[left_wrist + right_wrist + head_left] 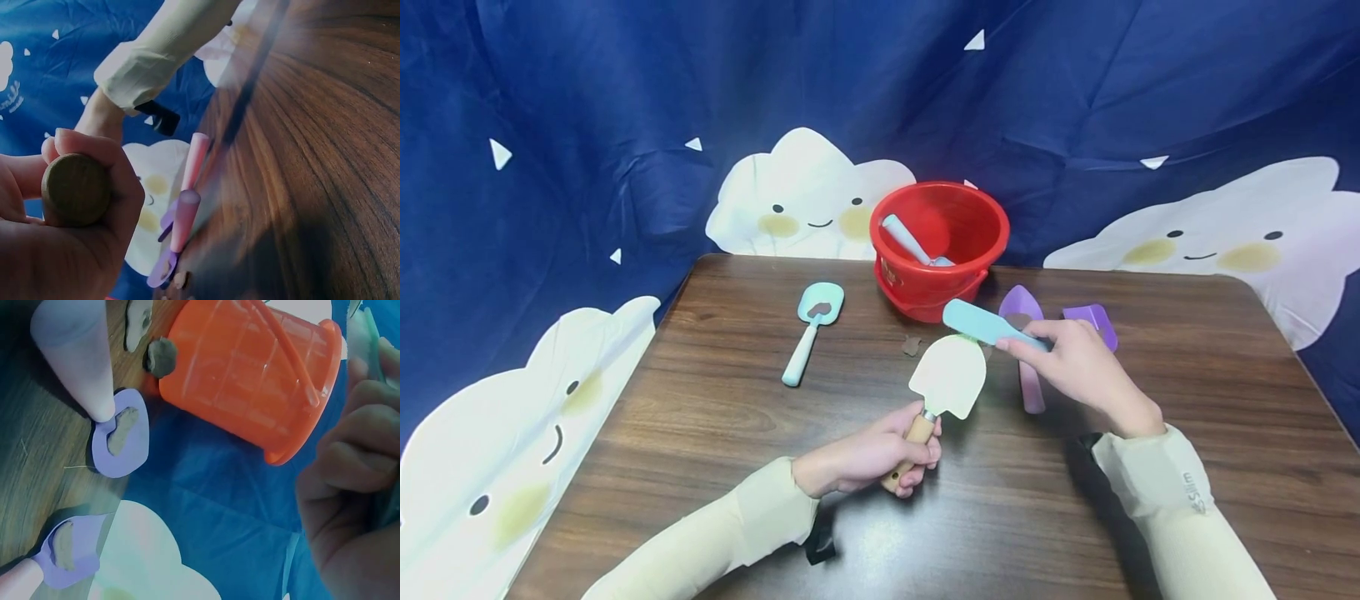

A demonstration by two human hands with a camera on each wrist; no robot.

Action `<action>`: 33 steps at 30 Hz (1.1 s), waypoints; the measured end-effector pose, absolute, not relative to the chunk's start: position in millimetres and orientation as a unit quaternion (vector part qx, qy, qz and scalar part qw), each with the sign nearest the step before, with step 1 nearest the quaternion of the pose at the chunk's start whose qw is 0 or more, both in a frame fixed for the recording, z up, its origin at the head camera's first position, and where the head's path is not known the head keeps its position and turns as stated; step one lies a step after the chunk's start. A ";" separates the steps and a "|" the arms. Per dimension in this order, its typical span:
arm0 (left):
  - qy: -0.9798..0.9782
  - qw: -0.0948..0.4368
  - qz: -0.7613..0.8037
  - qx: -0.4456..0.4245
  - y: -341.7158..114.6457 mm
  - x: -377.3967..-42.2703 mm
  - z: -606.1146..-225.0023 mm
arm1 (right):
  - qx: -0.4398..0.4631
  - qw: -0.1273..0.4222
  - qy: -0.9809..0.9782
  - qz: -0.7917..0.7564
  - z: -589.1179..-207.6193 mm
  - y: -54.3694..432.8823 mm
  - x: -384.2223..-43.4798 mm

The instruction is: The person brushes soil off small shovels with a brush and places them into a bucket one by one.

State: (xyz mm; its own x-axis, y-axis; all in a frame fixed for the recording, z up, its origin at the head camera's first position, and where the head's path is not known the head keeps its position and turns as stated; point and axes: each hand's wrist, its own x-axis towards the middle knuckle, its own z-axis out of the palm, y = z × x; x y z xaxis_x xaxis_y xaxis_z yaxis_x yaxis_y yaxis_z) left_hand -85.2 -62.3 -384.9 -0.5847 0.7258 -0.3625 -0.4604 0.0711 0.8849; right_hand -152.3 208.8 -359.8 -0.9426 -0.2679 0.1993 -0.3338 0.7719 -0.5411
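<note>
My left hand (891, 450) grips the wooden handle of a toy shovel (951, 375), its pale green blade pointing up and away. In the left wrist view the round end of that wooden handle (76, 190) shows within the curled fingers. My right hand (1082, 367) pinches a light blue, flat-ended tool (977, 323) just beyond the shovel's blade; its exact kind is unclear. In the right wrist view the fingers (356, 465) curl round it, mostly hiding it. Whether tool and blade touch, I cannot tell.
Behind the hands stands a red bucket (910, 287) with a light blue-handled tool (906, 239) inside. A teal shovel (822, 296) lies left; a purple shovel (1021, 302) and purple square scoop (1101, 323) lie right. Brown lumps (912, 345) dot the wooden table (730, 367).
</note>
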 end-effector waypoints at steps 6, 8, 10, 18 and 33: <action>0.623 0.425 0.641 0.143 -68.5 -87.9 -383.8 | 0.143 0.055 -0.948 0.281 -362.8 212.6 -154.3; 0.640 0.411 0.631 0.153 -71.3 -90.4 -382.7 | 0.138 0.041 -0.949 0.280 -363.7 213.2 -154.0; 0.668 0.382 0.619 0.157 -73.8 -93.6 -381.1 | 0.137 0.027 -0.949 0.283 -364.6 213.3 -153.6; 0.817 0.198 0.532 0.100 -86.9 -111.1 -365.1 | 0.143 0.035 -0.949 0.280 -367.1 212.3 -151.3; 0.908 -0.050 0.389 0.146 -105.8 -159.4 -334.1 | 0.134 -0.009 -0.952 0.276 -367.7 207.9 -150.1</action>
State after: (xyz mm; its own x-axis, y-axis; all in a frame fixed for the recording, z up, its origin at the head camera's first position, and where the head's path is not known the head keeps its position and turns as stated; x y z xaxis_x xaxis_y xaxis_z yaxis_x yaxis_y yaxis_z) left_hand -159.4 -105.8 -334.1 -0.9524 0.2261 0.2044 0.3039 0.6552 0.6916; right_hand -150.1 207.9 -367.7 -0.9638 -0.2604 0.0563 -0.2502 0.8118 -0.5276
